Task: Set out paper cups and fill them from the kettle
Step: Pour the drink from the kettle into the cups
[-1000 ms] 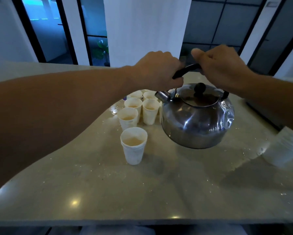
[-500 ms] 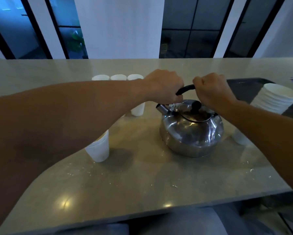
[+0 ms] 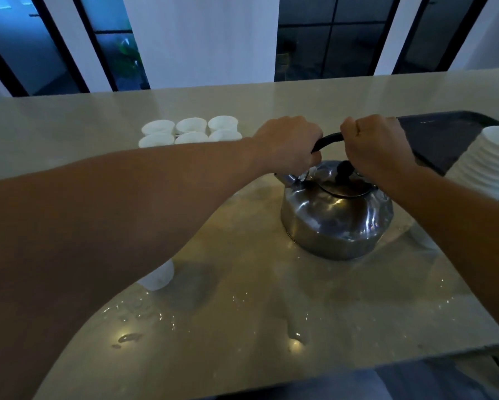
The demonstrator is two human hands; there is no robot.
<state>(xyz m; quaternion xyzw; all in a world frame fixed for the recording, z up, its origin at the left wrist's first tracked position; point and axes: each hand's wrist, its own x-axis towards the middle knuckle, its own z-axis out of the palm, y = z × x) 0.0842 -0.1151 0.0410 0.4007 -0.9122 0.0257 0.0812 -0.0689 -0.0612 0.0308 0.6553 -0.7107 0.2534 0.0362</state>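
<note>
A steel kettle (image 3: 336, 215) with a black lid knob stands on the beige counter (image 3: 242, 313), right of centre. Both hands grip its black arched handle (image 3: 329, 139): my left hand (image 3: 288, 145) at the spout end, my right hand (image 3: 375, 145) at the other end. Several white paper cups (image 3: 190, 129) stand in two rows at the far left of the counter, partly hidden by my left forearm. One more paper cup (image 3: 158, 278) shows under that forearm, nearer to me.
A stack of white paper cups (image 3: 490, 163) lies at the right edge, beside a dark tray (image 3: 441, 140). Water drops and small puddles (image 3: 295, 336) lie on the near counter. Another white cup (image 3: 422, 241) peeks out under my right forearm.
The kettle has come down from the air onto the counter and stands level. Both hands stay on its handle. The view has tilted down and pulled back.
</note>
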